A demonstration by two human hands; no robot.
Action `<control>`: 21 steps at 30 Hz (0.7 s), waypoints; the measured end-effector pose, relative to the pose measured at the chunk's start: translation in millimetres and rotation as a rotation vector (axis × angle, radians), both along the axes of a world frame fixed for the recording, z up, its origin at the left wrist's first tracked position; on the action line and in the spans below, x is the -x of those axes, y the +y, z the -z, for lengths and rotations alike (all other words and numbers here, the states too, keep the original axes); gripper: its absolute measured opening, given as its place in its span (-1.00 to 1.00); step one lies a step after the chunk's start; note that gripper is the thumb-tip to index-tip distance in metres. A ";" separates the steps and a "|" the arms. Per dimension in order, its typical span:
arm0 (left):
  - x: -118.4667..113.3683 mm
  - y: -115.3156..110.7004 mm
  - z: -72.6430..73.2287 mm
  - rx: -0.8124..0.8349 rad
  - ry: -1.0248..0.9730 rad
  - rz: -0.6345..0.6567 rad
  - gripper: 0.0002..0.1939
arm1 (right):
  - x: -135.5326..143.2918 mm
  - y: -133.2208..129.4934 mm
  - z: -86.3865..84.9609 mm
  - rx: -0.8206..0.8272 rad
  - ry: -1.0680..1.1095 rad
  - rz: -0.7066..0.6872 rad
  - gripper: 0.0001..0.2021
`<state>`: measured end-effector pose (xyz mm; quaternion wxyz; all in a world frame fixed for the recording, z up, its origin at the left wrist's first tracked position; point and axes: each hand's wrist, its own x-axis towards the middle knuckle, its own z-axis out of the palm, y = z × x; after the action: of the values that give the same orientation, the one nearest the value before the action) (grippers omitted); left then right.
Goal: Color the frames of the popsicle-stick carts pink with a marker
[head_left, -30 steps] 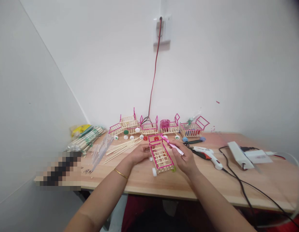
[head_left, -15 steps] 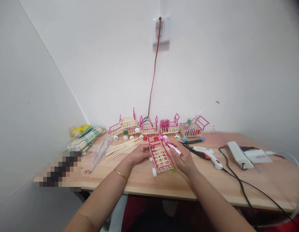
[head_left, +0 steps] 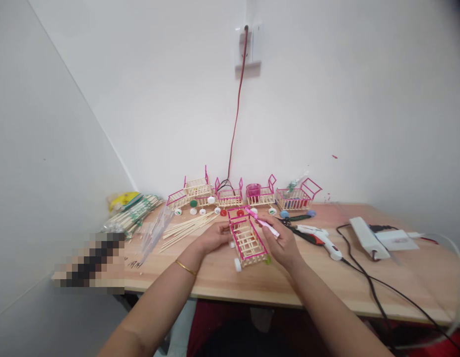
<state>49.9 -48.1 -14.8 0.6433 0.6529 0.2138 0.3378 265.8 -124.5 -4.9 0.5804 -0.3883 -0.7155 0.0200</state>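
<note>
My left hand (head_left: pixel 214 237) grips the left side of a miniature shopping cart (head_left: pixel 247 240) made of thin wooden sticks, its fingertips partly hidden by the frame. The cart has pink-painted upper rails and handle, white wheels at left and a yellow-green one at right. In my right hand (head_left: pixel 281 243), closed around its pale handle, is a pink-stained paintbrush (head_left: pixel 265 224). Its pink tip lies at the cart's handle end; whether it touches the stick I cannot tell. Behind stand several similar carts (head_left: pixel 229 199), one holding a cup of pink paint (head_left: pixel 253 190).
Loose sticks (head_left: pixel 190 230) and bagged sticks (head_left: pixel 140 215) lie at left. To the right are pliers (head_left: pixel 307 236), a white glue gun (head_left: pixel 326 243), a power strip (head_left: pixel 368 238) and black cables (head_left: pixel 367 277). A red-black cord (head_left: pixel 235 119) runs down the wall from a socket.
</note>
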 end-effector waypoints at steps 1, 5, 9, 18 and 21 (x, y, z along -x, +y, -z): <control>0.0 0.0 0.0 0.005 -0.004 0.001 -0.40 | -0.4 0.2 0.6 0.004 0.014 0.003 -0.74; 0.4 -0.2 -0.2 0.015 -0.008 -0.007 -0.44 | -1.9 1.0 3.1 0.002 0.042 0.001 -0.75; 0.8 0.9 1.0 0.022 0.001 -0.010 -0.44 | -2.3 1.8 4.2 -0.001 0.066 0.028 -0.76; 0.5 -0.1 -1.5 0.001 -0.006 0.010 -0.41 | -1.6 -0.5 2.4 -0.010 0.026 0.012 -0.76; 0.2 0.5 -0.8 -0.017 0.000 0.017 -0.40 | -0.9 -1.3 1.4 -0.025 0.016 0.007 -0.76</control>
<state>49.7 -47.6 -14.0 0.6406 0.6602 0.2054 0.3340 266.7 -125.8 -6.4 0.5911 -0.3833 -0.7096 0.0123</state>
